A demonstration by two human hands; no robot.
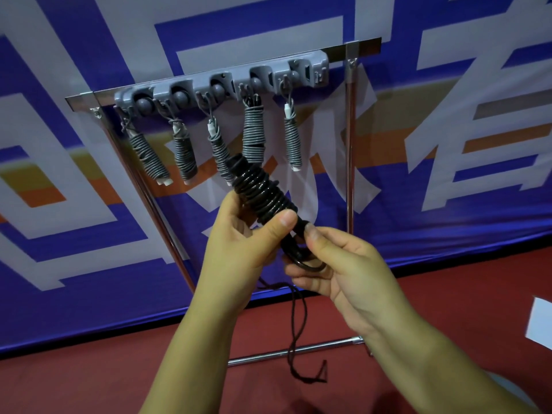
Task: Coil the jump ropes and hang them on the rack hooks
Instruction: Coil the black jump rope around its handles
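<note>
The left hand (239, 234) is gripping the coiled black jump rope (263, 192) below the rack (221, 85), steadying it while the right hand (337, 264) is pinching its loose end, probably securing the coil.

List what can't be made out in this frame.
- Head view: the black rope's lower handle end is covered by the left hand and right hand.
- How the grey ropes catch the rack hooks: too small, blurred.
- Rack feet: behind the arms, cut off.
</note>
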